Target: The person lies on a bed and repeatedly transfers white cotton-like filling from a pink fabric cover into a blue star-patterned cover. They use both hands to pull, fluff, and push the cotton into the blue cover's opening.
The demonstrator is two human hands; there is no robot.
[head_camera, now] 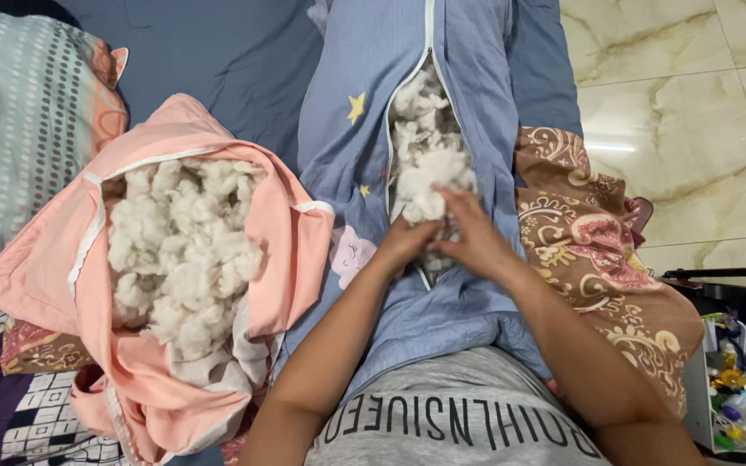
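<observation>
A long blue pillow cover (347, 164) with star prints lies in front of me, its zipper slit open and white stuffing (425, 147) showing inside. My left hand (406, 243) and my right hand (475, 237) meet at the slit's near end, both closed around a clump of white stuffing (429, 185) that sits half inside the opening. To the left, a pink cover (174, 129) lies open with a heap of the same white stuffing (179, 250) in it.
A teal dotted pillow (19, 121) lies at far left. A brown patterned cloth (597, 250) hangs at the right beside a marble floor (692, 103). A small white bin of coloured items (723, 388) stands at lower right. Chequered fabric (36, 414) is at bottom left.
</observation>
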